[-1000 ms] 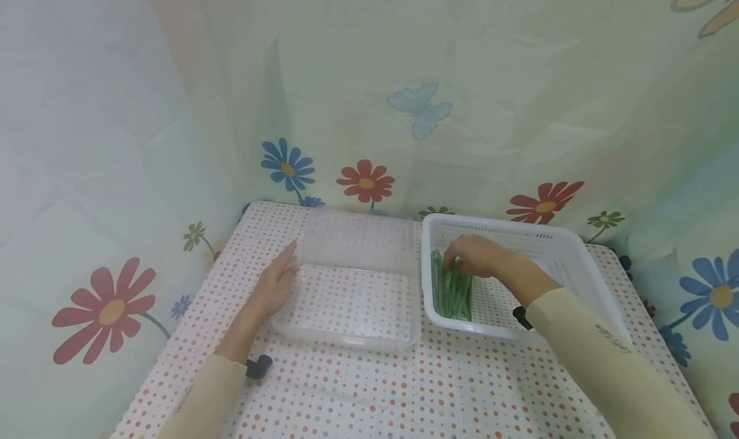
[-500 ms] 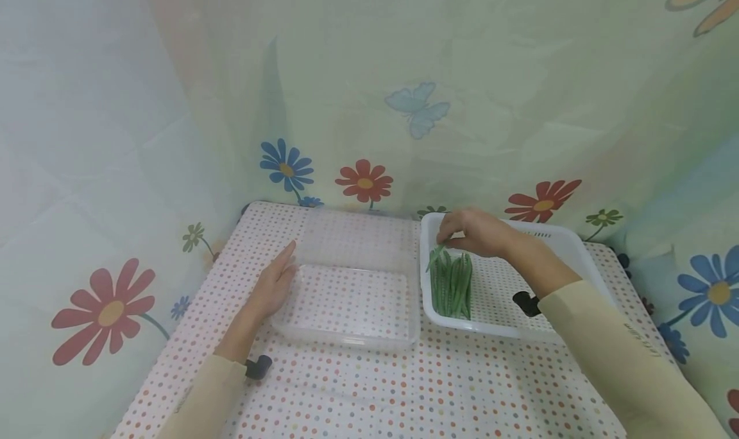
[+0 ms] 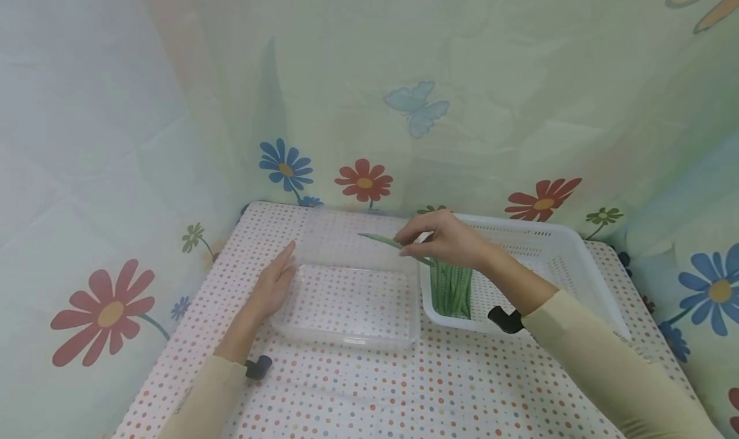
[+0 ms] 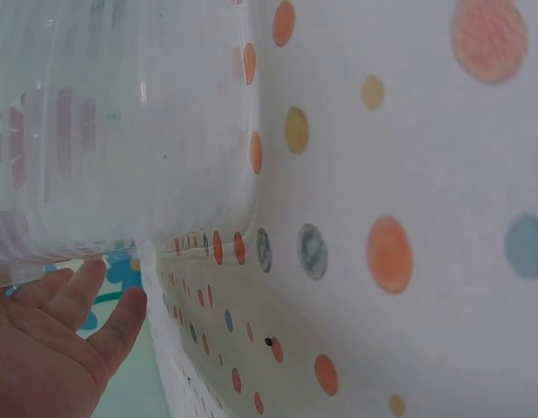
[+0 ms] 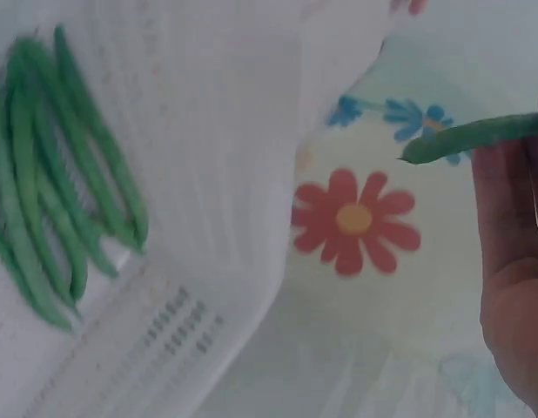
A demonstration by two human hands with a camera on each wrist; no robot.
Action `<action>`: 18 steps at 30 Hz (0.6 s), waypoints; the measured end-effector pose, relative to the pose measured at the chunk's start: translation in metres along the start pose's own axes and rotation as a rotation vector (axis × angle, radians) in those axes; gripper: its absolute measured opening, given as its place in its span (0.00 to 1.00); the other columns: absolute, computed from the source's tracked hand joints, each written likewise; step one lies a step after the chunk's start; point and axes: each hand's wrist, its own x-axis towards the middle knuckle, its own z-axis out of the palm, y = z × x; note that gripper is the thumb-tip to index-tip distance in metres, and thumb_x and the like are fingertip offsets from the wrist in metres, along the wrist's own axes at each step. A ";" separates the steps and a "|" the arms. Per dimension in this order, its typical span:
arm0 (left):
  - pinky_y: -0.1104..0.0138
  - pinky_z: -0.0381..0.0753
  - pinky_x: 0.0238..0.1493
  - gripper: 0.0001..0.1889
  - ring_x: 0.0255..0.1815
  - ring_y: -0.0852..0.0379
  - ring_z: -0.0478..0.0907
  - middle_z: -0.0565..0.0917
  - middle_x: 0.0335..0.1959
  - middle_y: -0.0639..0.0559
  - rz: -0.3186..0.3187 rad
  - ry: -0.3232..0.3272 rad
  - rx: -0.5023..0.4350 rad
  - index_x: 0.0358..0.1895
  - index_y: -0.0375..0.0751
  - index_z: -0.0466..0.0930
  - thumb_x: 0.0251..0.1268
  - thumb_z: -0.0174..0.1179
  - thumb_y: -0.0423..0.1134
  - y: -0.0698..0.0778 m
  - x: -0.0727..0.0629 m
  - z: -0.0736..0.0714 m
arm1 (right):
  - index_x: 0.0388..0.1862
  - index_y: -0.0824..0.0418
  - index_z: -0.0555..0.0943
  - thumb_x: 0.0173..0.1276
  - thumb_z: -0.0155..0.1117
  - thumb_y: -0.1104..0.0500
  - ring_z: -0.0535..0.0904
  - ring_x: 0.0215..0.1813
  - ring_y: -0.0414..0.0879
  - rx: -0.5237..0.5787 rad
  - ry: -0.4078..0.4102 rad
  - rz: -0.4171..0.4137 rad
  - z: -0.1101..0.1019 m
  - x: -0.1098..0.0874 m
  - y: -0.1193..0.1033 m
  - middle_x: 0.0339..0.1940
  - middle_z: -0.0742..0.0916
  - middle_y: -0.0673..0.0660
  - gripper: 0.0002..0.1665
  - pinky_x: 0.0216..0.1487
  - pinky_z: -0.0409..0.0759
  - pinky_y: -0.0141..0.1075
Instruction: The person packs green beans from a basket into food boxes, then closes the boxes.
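Note:
In the head view my right hand (image 3: pixel 441 239) pinches one green bean (image 3: pixel 378 238) above the left rim of a white basket (image 3: pixel 568 266). More green beans (image 3: pixel 453 291) lie side by side at the basket's left end; the right wrist view shows these beans (image 5: pixel 51 174) against the perforated wall. My left hand (image 3: pixel 274 285) rests with straight fingers at the left side of a clear plastic box (image 3: pixel 346 341). The left wrist view has that hand (image 4: pixel 60 340) beside the box wall (image 4: pixel 199 131), its fingertips close to the rim.
A clear lid-like sheet (image 3: pixel 358 233) extends behind the box. Both containers stand on a table with a dotted cloth (image 3: pixel 369 394). A flowered curtain (image 3: pixel 323 73) hangs behind and at both sides.
My right hand has lifted one green bean out of the basket and moved it left, towards the clear box. My left hand has stayed in place.

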 end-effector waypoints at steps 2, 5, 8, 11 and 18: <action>0.45 0.47 0.86 0.30 0.86 0.44 0.51 0.51 0.87 0.51 0.003 0.003 -0.002 0.86 0.57 0.47 0.87 0.38 0.45 0.000 0.000 0.000 | 0.51 0.58 0.91 0.66 0.76 0.63 0.87 0.50 0.44 0.011 0.028 0.021 0.009 0.001 -0.004 0.49 0.92 0.55 0.14 0.49 0.90 0.35; 0.44 0.48 0.86 0.30 0.87 0.44 0.51 0.51 0.87 0.51 0.001 0.002 -0.002 0.86 0.56 0.47 0.87 0.38 0.45 -0.001 0.000 0.000 | 0.51 0.58 0.91 0.67 0.76 0.61 0.87 0.50 0.43 0.063 0.076 0.061 0.023 0.004 -0.009 0.49 0.92 0.54 0.14 0.50 0.89 0.34; 0.44 0.47 0.86 0.30 0.87 0.44 0.50 0.51 0.87 0.51 -0.003 0.000 -0.002 0.86 0.58 0.47 0.87 0.38 0.45 0.000 -0.001 0.000 | 0.52 0.62 0.90 0.67 0.75 0.63 0.88 0.45 0.43 0.199 0.120 0.101 0.040 0.006 -0.014 0.46 0.91 0.56 0.15 0.48 0.91 0.36; 0.44 0.48 0.86 0.30 0.87 0.44 0.51 0.51 0.87 0.52 -0.007 0.006 -0.002 0.86 0.59 0.47 0.87 0.38 0.46 0.000 -0.001 0.000 | 0.54 0.66 0.87 0.68 0.73 0.66 0.88 0.42 0.44 0.371 0.153 0.144 0.057 0.009 -0.018 0.41 0.90 0.57 0.16 0.46 0.92 0.40; 0.44 0.47 0.86 0.30 0.87 0.45 0.50 0.50 0.87 0.52 -0.028 0.005 0.003 0.85 0.66 0.45 0.87 0.37 0.47 -0.001 -0.001 0.001 | 0.61 0.66 0.84 0.69 0.72 0.67 0.90 0.41 0.43 0.560 0.243 0.227 0.089 0.018 -0.024 0.39 0.90 0.53 0.21 0.47 0.92 0.41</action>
